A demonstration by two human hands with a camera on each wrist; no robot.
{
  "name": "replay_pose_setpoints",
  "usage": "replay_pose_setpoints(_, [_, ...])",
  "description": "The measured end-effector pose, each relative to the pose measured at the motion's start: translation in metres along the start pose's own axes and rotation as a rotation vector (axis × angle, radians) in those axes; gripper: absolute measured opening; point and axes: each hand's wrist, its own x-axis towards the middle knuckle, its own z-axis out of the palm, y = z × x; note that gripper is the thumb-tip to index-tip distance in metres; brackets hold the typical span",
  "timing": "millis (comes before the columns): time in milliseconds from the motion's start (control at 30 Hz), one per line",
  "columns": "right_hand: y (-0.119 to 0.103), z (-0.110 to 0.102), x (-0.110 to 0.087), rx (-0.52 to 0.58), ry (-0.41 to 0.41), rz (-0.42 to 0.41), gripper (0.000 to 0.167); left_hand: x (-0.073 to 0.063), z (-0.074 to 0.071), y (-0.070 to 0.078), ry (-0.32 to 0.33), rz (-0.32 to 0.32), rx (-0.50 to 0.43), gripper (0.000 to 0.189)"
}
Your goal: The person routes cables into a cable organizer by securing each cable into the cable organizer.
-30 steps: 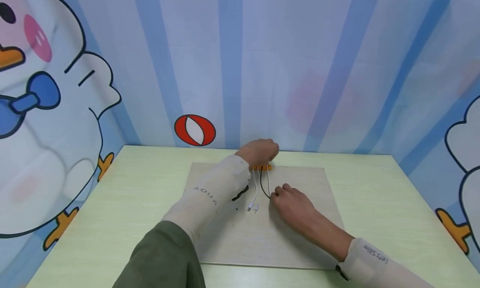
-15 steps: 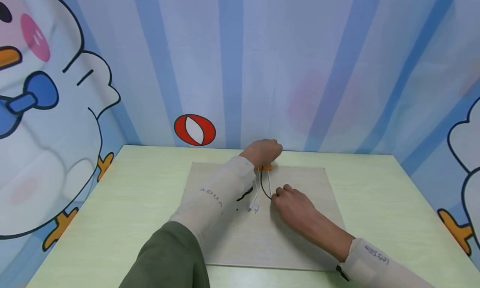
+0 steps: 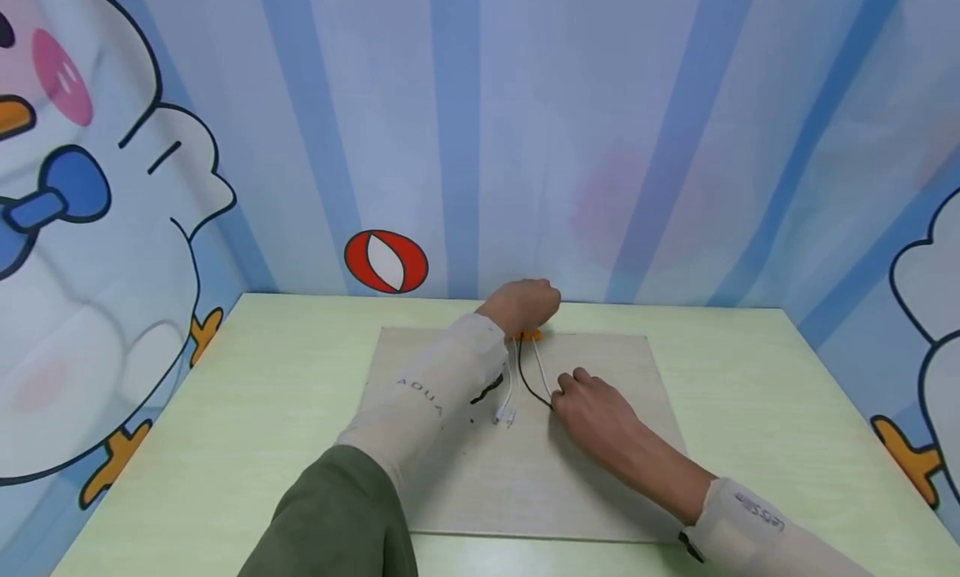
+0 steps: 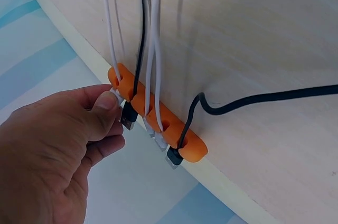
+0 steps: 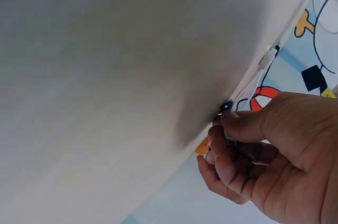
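Observation:
An orange cable holder (image 4: pixel 138 102) with several cables in its notches sits along the far edge of a pale board (image 3: pixel 525 485). My left hand (image 3: pixel 521 308) reaches over it; in the left wrist view thumb and forefinger pinch a white plug (image 4: pixel 116 95) at its end notch. Beside that hangs a black USB plug (image 4: pixel 128 116). My right hand (image 3: pixel 596 410) is over the board, fingers curled, and grips a white cable (image 3: pixel 542 367) running from the holder. A black cable (image 3: pixel 531 385) also reaches its fingertips; whether it is pinched too is hidden.
Two loose white cable ends (image 3: pixel 501 414) lie on the board between the hands. The board lies on a light table (image 3: pixel 300 352). Behind it hangs a blue striped backdrop (image 3: pixel 510 143) with cartoon prints.
My right hand has moved slightly right and toward me, and the white and black cables slant further with it. The left hand has shifted only a little and stays at the holder.

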Motion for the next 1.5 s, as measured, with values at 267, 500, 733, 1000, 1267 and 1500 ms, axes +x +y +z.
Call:
replay_pose_setpoints(267, [0.002,0.002,-0.004,0.022,0.0,0.011,0.014,-0.008,-0.006,0.005,0.008,0.001,0.041,0.026])
replay_pose_setpoints(500, [0.003,-0.001,-0.005,0.058,-0.034,-0.009,0.01,-0.01,-0.008,0.008,0.015,-0.01,0.065,0.02])
replay_pose_setpoints(733, [0.005,-0.003,-0.004,0.089,-0.068,-0.007,0.01,0.0,-0.011,0.008,-0.026,-0.018,0.058,0.022])
replay_pose_setpoints(1000, [0.004,-0.005,-0.003,0.111,-0.088,0.02,0.012,0.009,-0.013,0.005,-0.084,-0.037,0.005,0.026])
replay_pose_setpoints(1267, [0.001,-0.006,-0.001,0.093,-0.081,0.036,0.012,0.007,-0.014,0.005,-0.083,-0.04,0.002,0.023])
replay_pose_setpoints(1500, [0.004,-0.008,-0.003,0.082,-0.092,0.054,0.009,0.028,0.003,-0.006,-0.085,-0.042,-0.021,0.04])
